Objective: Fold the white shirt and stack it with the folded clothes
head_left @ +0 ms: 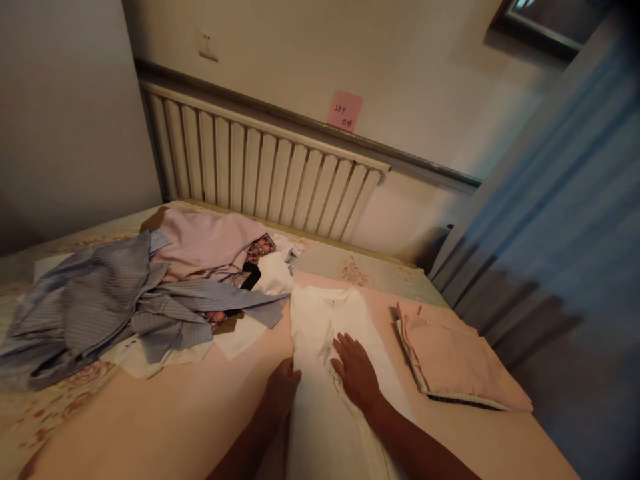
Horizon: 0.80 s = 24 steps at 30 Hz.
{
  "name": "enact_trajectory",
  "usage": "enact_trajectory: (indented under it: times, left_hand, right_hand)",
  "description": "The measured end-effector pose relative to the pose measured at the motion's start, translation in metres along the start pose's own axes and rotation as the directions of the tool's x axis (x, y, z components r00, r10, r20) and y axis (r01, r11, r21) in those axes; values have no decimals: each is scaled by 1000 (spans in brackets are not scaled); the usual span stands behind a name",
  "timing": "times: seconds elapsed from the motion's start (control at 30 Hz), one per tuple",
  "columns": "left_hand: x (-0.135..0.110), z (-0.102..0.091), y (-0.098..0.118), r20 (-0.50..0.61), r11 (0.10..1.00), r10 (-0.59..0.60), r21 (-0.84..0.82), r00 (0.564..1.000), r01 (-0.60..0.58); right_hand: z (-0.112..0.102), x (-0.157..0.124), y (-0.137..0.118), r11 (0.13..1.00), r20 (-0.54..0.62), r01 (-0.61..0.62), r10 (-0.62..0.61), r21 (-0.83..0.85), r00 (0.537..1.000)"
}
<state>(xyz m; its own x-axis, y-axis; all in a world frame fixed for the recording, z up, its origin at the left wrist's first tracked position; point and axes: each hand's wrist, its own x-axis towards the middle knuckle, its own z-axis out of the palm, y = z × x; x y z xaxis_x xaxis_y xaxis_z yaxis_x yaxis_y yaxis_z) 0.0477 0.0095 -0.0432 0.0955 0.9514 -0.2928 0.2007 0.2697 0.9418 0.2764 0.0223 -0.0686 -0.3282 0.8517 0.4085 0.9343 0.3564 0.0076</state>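
Observation:
A white shirt lies lengthwise in front of me on a pink sheet, its neckline away from me and its sides folded in to a narrow strip. My left hand is at the shirt's left edge, its fingers closed on the cloth there. On the middle of the shirt, beside the wrinkled front seam, my right hand rests palm down with its fingers stretched out. The shirt's lower end runs out of view at the bottom.
To the left is a loose heap of clothes, with a grey-blue striped shirt and a pale pink garment. Folded pink clothes are stacked on the right. A radiator stands behind the bed; a blue curtain hangs at right.

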Motion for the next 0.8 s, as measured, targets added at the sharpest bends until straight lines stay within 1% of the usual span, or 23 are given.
enact_trajectory:
  times: [0.17,0.37,0.5,0.8]
  left_hand:
    - [3,2,-7,-2,1000,7,-27,1000,-7]
    - [-1,1,-1,8,999,13,-34,1000,-13]
    - [-2,1,2,9,1000,-5,-17,1000,5]
    - [-1,2,-1,-1,1000,-9,-14,1000,9]
  right_hand:
    - [-1,0,-1,1000,7,-6,6,-5,1000]
    - [-1,0,-1,1000,6,-8,8,-4,1000]
    - [-1,0,-1,1000,-2,-5,5,0,1000]
    - [-3,1,-2,1000,19,-19,19,-1,1000]
